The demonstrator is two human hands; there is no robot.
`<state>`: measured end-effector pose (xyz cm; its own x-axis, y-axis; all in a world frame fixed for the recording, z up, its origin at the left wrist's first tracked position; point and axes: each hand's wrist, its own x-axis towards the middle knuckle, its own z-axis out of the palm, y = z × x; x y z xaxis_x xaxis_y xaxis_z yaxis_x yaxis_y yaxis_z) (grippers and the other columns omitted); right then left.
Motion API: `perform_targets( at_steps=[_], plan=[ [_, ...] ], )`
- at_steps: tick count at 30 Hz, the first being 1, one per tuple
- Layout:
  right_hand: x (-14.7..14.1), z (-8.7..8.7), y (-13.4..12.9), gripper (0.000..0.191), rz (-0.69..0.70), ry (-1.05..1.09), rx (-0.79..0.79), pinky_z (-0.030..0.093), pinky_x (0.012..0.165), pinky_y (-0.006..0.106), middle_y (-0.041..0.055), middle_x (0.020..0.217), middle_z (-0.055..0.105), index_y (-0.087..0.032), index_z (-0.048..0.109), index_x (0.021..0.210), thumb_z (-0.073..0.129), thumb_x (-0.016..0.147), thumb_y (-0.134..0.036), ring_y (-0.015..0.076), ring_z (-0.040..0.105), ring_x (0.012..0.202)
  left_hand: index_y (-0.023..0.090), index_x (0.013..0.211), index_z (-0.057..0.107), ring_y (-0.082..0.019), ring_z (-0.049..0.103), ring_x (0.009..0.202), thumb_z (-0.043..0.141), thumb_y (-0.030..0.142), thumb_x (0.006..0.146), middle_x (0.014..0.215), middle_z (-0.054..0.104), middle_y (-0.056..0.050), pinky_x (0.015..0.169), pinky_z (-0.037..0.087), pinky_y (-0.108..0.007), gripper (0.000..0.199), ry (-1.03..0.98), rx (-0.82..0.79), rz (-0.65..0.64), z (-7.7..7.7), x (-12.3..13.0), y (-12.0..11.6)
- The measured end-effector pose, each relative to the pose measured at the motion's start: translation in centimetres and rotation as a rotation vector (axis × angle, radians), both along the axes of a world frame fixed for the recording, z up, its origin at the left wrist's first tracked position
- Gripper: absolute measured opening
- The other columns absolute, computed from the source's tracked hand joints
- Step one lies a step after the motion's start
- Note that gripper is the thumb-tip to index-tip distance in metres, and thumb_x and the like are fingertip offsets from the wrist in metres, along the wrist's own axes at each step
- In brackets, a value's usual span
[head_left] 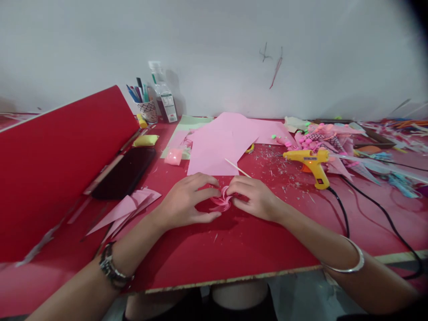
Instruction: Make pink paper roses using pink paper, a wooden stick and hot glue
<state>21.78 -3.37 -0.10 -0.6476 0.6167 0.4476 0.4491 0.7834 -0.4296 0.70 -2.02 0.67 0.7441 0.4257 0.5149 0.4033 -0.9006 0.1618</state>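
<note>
A small curled pink paper piece (pixel 221 201) lies on the red tabletop (pixel 234 249) between my hands. My left hand (pixel 190 200) is beside it on the left, its fingers curved and apart around that side, with nothing gripped. My right hand (pixel 252 198) has its thumb and fingers closed on the right edge of the paper piece. Just above my hands, a thin pale stick (pixel 238 168) rests across the lower edge of large pink paper sheets (pixel 212 151).
A yellow glue gun (pixel 310 164) with a black cord lies right, before a pile of pink cones (pixel 326 138). At left are a dark phone (pixel 125 174), cut pink paper (pixel 125 207) and a propped red board (pixel 63 165). A pen cup (pixel 147 111) and bottle (pixel 165 100) stand behind.
</note>
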Motion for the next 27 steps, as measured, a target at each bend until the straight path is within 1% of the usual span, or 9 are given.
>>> perform_targets(
  at_steps=[4, 7, 11, 15, 17, 20, 23, 27],
  plan=[
    [0.02, 0.07, -0.03, 0.008, -0.048, 0.010, -0.002, 0.040, 0.068, 0.024, 0.0027, 0.080, 0.054, -0.018, 0.052, 0.083, 0.049, 0.076, -0.014, 0.0124, 0.050, 0.076, 0.020, 0.098, 0.051, -0.016, 0.050, 0.093, 0.056, 0.033, 0.074, 0.099, 0.053, -0.006, 0.080, 0.043, -0.029, 0.028, -0.021, -0.010, 0.073, -0.06, 0.10, 0.09],
    [0.04, 0.04, -0.05, 0.005, -0.079, -0.009, 0.002, 0.039, 0.067, 0.023, 0.0019, 0.078, 0.054, -0.018, 0.051, 0.080, 0.049, 0.076, -0.017, 0.0119, 0.049, 0.074, 0.019, 0.107, 0.045, -0.018, 0.048, 0.099, 0.057, 0.038, 0.072, 0.105, 0.051, -0.008, 0.084, 0.042, -0.032, 0.041, -0.002, -0.058, 0.107, -0.04, 0.07, 0.04],
    [0.01, -0.06, -0.06, 0.003, -0.111, -0.011, 0.016, 0.038, 0.065, 0.023, 0.0018, 0.077, 0.054, -0.018, 0.051, 0.079, 0.048, 0.076, -0.018, 0.0117, 0.049, 0.073, 0.019, 0.114, 0.038, -0.021, 0.047, 0.101, 0.059, 0.047, 0.067, 0.110, 0.048, -0.009, 0.084, 0.042, -0.034, 0.059, 0.042, -0.110, 0.155, 0.11, 0.14, -0.25],
    [-0.05, -0.11, -0.08, 0.005, -0.139, -0.004, 0.032, 0.036, 0.059, 0.021, 0.0007, 0.072, 0.052, -0.018, 0.050, 0.074, 0.048, 0.077, -0.021, 0.0106, 0.047, 0.066, 0.019, 0.120, 0.030, -0.022, 0.047, 0.103, 0.060, 0.050, 0.065, 0.115, 0.045, -0.010, 0.082, 0.043, -0.033, 0.070, 0.081, -0.180, 0.196, 0.22, 0.53, -0.49],
    [-0.07, -0.13, -0.10, 0.009, -0.143, -0.006, 0.053, 0.035, 0.057, 0.021, -0.0002, 0.068, 0.051, -0.018, 0.050, 0.070, 0.047, 0.078, -0.022, 0.0097, 0.045, 0.063, 0.019, 0.122, 0.029, -0.022, 0.048, 0.102, 0.059, 0.049, 0.066, 0.116, 0.045, -0.010, 0.081, 0.043, -0.034, 0.070, 0.103, -0.213, 0.204, 0.18, 0.72, -0.53],
    [-0.06, -0.16, -0.13, 0.014, -0.137, -0.045, 0.092, 0.032, 0.054, 0.020, -0.0009, 0.065, 0.049, -0.017, 0.049, 0.067, 0.047, 0.079, -0.024, 0.0092, 0.043, 0.060, 0.020, 0.119, 0.034, -0.022, 0.051, 0.096, 0.056, 0.047, 0.069, 0.112, 0.049, -0.008, 0.076, 0.045, -0.034, 0.061, 0.145, -0.246, 0.217, -0.02, 0.88, -0.53],
    [-0.05, -0.14, -0.16, 0.016, -0.124, -0.091, 0.145, 0.031, 0.054, 0.021, -0.0006, 0.064, 0.050, -0.017, 0.051, 0.067, 0.047, 0.080, -0.025, 0.0097, 0.043, 0.059, 0.020, 0.117, 0.036, -0.021, 0.055, 0.088, 0.055, 0.040, 0.072, 0.107, 0.053, -0.007, 0.069, 0.046, -0.032, 0.052, 0.186, -0.278, 0.233, -0.21, 0.95, -0.61],
    [-0.11, 0.06, -0.26, 0.020, -0.097, -0.137, 0.203, 0.032, 0.055, 0.022, 0.0006, 0.064, 0.052, -0.017, 0.053, 0.068, 0.044, 0.082, -0.028, 0.0106, 0.045, 0.060, 0.020, 0.117, 0.036, -0.020, 0.056, 0.085, 0.054, 0.032, 0.074, 0.104, 0.055, -0.008, 0.064, 0.046, -0.029, 0.049, 0.179, -0.280, 0.209, -0.20, 0.97, -0.81]
  ],
)
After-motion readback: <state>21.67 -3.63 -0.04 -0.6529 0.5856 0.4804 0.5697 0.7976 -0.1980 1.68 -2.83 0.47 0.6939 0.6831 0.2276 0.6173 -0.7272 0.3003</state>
